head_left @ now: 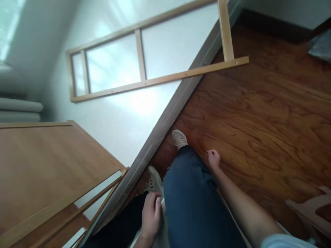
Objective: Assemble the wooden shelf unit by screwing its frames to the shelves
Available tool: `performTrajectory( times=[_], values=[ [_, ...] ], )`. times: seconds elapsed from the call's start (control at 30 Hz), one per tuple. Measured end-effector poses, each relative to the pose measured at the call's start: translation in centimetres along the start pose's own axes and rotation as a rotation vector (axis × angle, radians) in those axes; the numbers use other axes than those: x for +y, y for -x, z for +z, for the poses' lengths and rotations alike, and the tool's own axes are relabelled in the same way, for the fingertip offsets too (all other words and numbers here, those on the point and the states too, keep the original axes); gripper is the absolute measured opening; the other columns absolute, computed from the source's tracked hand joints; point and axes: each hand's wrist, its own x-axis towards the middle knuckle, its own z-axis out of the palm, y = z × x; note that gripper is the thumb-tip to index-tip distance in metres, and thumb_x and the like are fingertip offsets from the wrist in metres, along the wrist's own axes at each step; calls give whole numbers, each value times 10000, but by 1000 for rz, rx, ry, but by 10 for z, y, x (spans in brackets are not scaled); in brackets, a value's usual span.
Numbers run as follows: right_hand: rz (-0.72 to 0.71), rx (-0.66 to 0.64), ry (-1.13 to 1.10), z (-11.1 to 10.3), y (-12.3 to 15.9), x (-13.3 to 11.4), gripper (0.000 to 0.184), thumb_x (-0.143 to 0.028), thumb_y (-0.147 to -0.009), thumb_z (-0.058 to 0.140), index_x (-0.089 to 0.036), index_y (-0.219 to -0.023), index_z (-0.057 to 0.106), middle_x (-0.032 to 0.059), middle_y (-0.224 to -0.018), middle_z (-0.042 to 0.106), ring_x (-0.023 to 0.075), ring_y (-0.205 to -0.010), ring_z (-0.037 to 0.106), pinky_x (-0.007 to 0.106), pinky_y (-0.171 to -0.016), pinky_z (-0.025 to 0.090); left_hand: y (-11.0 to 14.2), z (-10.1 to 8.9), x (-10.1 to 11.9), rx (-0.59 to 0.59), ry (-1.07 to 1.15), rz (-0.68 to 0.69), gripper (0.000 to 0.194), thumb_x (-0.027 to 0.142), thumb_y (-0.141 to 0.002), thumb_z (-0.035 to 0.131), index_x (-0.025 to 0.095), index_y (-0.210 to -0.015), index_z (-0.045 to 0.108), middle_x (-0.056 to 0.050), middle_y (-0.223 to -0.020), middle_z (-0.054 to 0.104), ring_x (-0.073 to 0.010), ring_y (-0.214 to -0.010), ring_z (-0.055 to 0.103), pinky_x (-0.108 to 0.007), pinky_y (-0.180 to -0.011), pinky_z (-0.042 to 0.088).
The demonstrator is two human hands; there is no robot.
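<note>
My left hand [152, 212] is low in the view beside my left thigh, its fingers curled down and the thumb alongside. It touches something pale whose kind I cannot make out, and its fingertips are partly hidden. My right hand [213, 158] hangs beside my right knee above the floor. Its fingers are folded into a loose fist with nothing visible in it. Past my feet, a light wooden frame with several crossbars [165, 79] leans against the white wall, apart from both hands.
On the left stands a wooden panel piece [51, 165] with rails along its lower edge. A grey baseboard [165, 120] runs diagonally beside the brown wood-patterned floor [258, 113]. A pale plastic stool-like thing [307, 210] is at lower right, and a grey plastic-looking bag [320, 46] at upper right.
</note>
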Motion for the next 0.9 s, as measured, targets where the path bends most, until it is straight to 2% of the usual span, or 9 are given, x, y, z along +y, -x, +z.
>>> performTrajectory(
  times=[0.1,0.17,0.27,0.37,0.5,0.6,0.7,0.8,0.9],
  values=[
    [-176,-5,-151,-9,21,-77,305,-497,-792,559,-195,-797,525,29,-799,616,136,-635,595,258,-579,535,0,1,8,42,85,7,359,454,-1009,400,237,-901,666,-80,-956,674,-259,-949,641,-416,-879,528],
    [-449,-31,-362,-17,51,-134,312,-476,-779,631,-173,-807,560,50,-922,638,124,-654,612,263,-568,551,0,0,14,99,122,11,320,429,-998,425,240,-908,667,-81,-962,674,-267,-971,639,-429,-903,520],
    [-837,-120,-493,-32,120,-212,248,-398,-839,663,-165,-795,592,28,-907,629,101,-636,607,250,-576,550,7,-12,30,197,192,55,292,381,-985,433,233,-873,658,-89,-936,668,-268,-950,644,-422,-883,521],
    [-1091,-272,-561,-43,205,-257,180,-324,-900,642,-178,-806,597,21,-873,640,93,-622,593,239,-593,529,27,-46,60,242,287,184,256,344,-997,437,231,-927,656,-85,-949,673,-240,-919,651,-373,-838,529],
    [-1167,-567,-527,-36,300,-262,92,-266,-945,597,-199,-887,623,14,-812,673,108,-621,608,231,-590,524,67,-127,98,292,261,470,227,312,-1019,452,233,-985,662,-78,-957,678,-206,-868,641,-330,-763,527],
    [-1130,-718,-463,-17,345,-247,85,-247,-941,580,-203,-880,619,9,-797,697,111,-609,628,226,-589,528,84,-194,107,567,86,617,196,289,-1003,491,237,-971,678,-83,-990,686,-229,-967,645,-371,-874,534],
    [-1145,-785,-383,3,371,-236,70,-216,-910,583,-206,-853,621,0,-774,702,121,-645,656,226,-636,544,79,-246,101,801,-173,605,190,308,-992,533,257,-1068,700,-84,-1157,689,-262,-1132,615,-445,-1041,488],
    [-1202,-823,-338,16,383,-230,71,-182,-875,582,-208,-816,613,-8,-755,697,121,-655,657,225,-668,548,63,-274,88,703,-380,611,365,388,-982,570,264,-1320,627,-86,-1497,547,-310,-1421,452,-510,-1197,372],
    [-1218,-874,-336,23,388,-228,69,-162,-852,582,-208,-808,608,-13,-758,702,119,-664,663,222,-689,552,49,-281,77,522,-460,627,544,455,-998,542,257,-1502,487,-63,-1641,391,-307,-1570,231,-524,-1260,289]
  ],
)
